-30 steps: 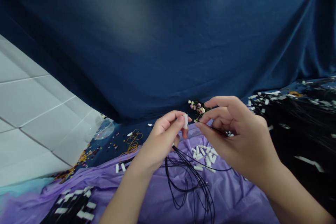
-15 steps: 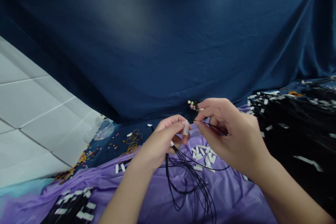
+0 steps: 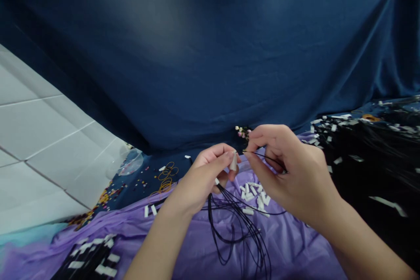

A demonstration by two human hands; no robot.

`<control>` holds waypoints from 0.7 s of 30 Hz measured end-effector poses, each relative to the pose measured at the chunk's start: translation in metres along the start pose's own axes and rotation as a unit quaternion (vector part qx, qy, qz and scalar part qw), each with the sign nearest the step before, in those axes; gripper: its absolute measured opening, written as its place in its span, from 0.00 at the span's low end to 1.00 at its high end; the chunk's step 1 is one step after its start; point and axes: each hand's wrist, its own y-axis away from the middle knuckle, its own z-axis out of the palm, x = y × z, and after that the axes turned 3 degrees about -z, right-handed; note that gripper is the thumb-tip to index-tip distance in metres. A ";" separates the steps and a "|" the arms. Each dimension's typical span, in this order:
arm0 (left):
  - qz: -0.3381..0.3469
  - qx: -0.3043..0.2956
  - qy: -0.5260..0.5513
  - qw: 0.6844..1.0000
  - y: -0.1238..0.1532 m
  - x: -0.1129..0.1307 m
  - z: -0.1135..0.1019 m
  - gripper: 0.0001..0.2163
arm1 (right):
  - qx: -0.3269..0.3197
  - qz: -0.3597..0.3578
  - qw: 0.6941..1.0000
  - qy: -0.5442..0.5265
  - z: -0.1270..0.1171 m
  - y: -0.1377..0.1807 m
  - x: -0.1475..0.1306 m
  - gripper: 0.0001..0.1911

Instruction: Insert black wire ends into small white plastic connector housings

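Observation:
In the head view, my left hand (image 3: 210,170) is closed on a small white tube-like piece (image 3: 233,162), pinched upright between thumb and fingers. A bundle of thin black cords (image 3: 252,238) with a white piece at its top hangs from the same hand and loops down over purple cloth. My right hand (image 3: 278,157) pinches a single black cord (image 3: 265,156) close to its end, just right of the white piece. The cord's tip lies in the narrow gap between both hands; whether it touches the white piece I cannot tell.
Loose white pieces (image 3: 256,197) lie on the purple cloth (image 3: 187,249) beyond the cords. A heap of black cords with white ends (image 3: 370,166) fills the right, and a smaller bundle (image 3: 93,256) lies lower left. Yellow rubber bands (image 3: 166,179) rest near scattered beads (image 3: 106,197).
Hardly anything differs. My right hand has shifted very slightly, still pinching the cord, and the white piece in my left hand is tilted a little more.

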 end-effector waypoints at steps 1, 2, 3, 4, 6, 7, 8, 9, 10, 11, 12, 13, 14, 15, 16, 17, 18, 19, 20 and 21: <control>0.001 0.003 -0.004 1.000 0.000 0.000 0.000 0.13 | -0.001 0.004 1.000 0.000 0.000 0.000 0.000 0.17; 0.002 0.004 -0.008 1.000 0.000 0.000 0.000 0.14 | -0.003 0.006 1.000 0.000 -0.001 0.000 0.000 0.18; 0.002 0.005 -0.011 1.000 0.000 0.000 0.000 0.14 | -0.005 0.008 1.000 -0.002 -0.001 0.000 0.000 0.18; 0.003 0.006 -0.015 1.000 0.000 0.000 0.000 0.14 | -0.005 0.009 1.000 -0.002 -0.001 0.001 0.000 0.18; 0.008 0.007 -0.018 1.000 0.000 -0.001 0.000 0.14 | -0.006 0.010 1.000 -0.002 -0.001 0.001 0.000 0.17; 0.011 0.009 -0.018 1.000 0.000 -0.001 0.001 0.14 | -0.006 0.009 1.000 -0.001 -0.001 0.001 -0.001 0.16; 0.014 0.011 -0.017 1.000 -0.001 -0.002 0.001 0.14 | -0.006 0.008 1.000 -0.001 -0.001 0.001 -0.001 0.16; 0.016 0.012 -0.016 1.000 -0.001 -0.002 0.001 0.13 | -0.006 0.008 1.000 -0.002 -0.001 0.001 -0.001 0.16; 0.018 0.011 -0.016 1.000 -0.001 -0.003 0.001 0.13 | -0.008 0.009 1.000 -0.005 -0.001 0.000 -0.001 0.16; 0.018 0.010 -0.017 1.000 -0.001 -0.003 0.001 0.13 | -0.009 0.010 1.000 -0.009 -0.001 0.000 -0.001 0.15; 0.017 0.008 -0.018 1.000 -0.001 -0.003 0.001 0.13 | -0.010 0.010 1.000 -0.014 -0.001 0.000 -0.001 0.15; 0.015 0.006 -0.018 1.000 -0.001 -0.003 0.001 0.13 | -0.011 0.013 1.000 -0.019 -0.001 0.000 -0.001 0.15; 0.012 0.006 -0.018 1.000 0.000 -0.002 0.001 0.13 | -0.012 0.017 0.999 -0.024 -0.001 0.000 -0.001 0.15; 0.009 0.006 -0.017 1.000 0.000 -0.002 0.001 0.13 | -0.013 0.023 0.999 -0.031 -0.001 0.000 -0.001 0.15; 0.006 0.006 -0.015 1.000 0.000 -0.001 0.001 0.13 | -0.011 0.028 0.999 -0.038 -0.001 0.000 -0.001 0.15; 0.005 0.005 -0.013 1.000 0.001 -0.001 0.001 0.14 | -0.007 0.034 0.999 -0.042 -0.001 0.000 0.000 0.16; 0.004 0.003 -0.012 1.000 0.002 0.000 0.001 0.15 | -0.002 0.039 0.998 -0.044 -0.001 0.000 0.001 0.17; 0.002 -0.001 -0.013 1.000 0.002 0.000 0.001 0.16 | 0.004 0.041 0.998 -0.044 -0.001 -0.001 0.002 0.17; -0.001 -0.005 -0.013 1.000 0.002 0.000 0.001 0.17 | 0.010 0.043 0.998 -0.042 0.000 -0.001 0.003 0.17; -0.005 -0.008 -0.014 1.000 0.002 0.000 0.002 0.17 | 0.017 0.044 0.998 -0.036 0.000 -0.001 0.003 0.17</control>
